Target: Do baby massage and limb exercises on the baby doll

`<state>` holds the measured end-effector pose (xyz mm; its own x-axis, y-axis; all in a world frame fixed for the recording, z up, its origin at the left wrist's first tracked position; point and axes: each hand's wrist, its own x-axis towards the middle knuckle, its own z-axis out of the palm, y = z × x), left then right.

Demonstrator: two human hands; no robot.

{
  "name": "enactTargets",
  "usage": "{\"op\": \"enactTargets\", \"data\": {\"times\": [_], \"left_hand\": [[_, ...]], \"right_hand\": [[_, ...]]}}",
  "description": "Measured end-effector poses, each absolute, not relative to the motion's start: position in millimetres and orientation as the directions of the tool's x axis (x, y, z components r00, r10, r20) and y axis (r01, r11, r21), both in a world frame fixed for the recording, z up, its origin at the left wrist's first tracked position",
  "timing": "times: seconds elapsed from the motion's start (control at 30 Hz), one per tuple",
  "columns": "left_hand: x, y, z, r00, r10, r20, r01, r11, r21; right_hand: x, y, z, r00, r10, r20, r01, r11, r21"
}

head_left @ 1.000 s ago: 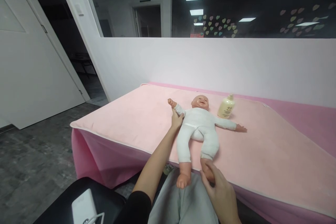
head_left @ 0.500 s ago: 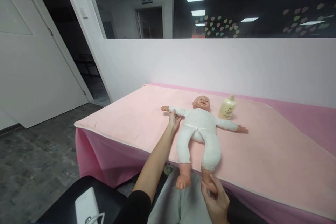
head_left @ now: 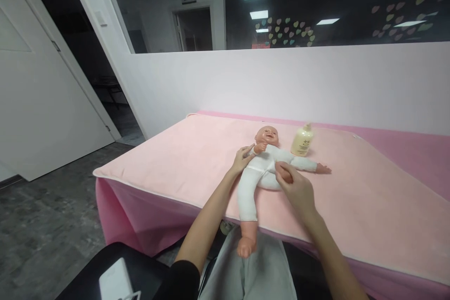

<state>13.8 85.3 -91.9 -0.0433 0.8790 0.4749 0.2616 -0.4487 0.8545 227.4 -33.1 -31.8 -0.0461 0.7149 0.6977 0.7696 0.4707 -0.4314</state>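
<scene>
A baby doll [head_left: 266,163] in a white suit lies on its back on the pink padded table, head toward the wall. My left hand [head_left: 242,158] is closed on the doll's arm on the left, which is bent with its fist over the chest, below the chin. My right hand [head_left: 295,187] grips the doll's foot on the right, folded up over the belly. The other leg [head_left: 248,211] lies straight, its foot past the table's front edge. The doll's other arm [head_left: 307,164] stretches out to the right.
A yellowish pump bottle [head_left: 302,140] stands right of the doll's head. The pink table cover [head_left: 168,159] hangs over the front edge. A white device [head_left: 115,280] with a cable lies on a black seat at the lower left. A wall with a window rises behind.
My right hand has raised the doll's foot from the front edge up to the belly, bending the leg. My left hand has brought the doll's outstretched arm in over its chest.
</scene>
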Motion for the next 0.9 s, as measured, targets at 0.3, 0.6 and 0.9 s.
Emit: {"op": "enactTargets", "data": {"times": [0.3,0.6,0.9], "left_hand": [[16,78,-85,-0.072,0.877,0.475,0.228,-0.450,0.864],[19,72,-82,-0.160,0.908,0.387,-0.015,-0.394,0.919],[5,77,-76,-0.233,0.972,-0.040,-0.599,-0.111,0.793]], "right_hand": [[222,-22,-25,-0.078,0.904,0.419,0.727,0.340,-0.597],[220,-47,-40,-0.131,0.844,0.520,0.832,0.379,-0.406],[234,-82,-76,-0.272,0.558,0.784,0.901,0.435,0.003]]}}
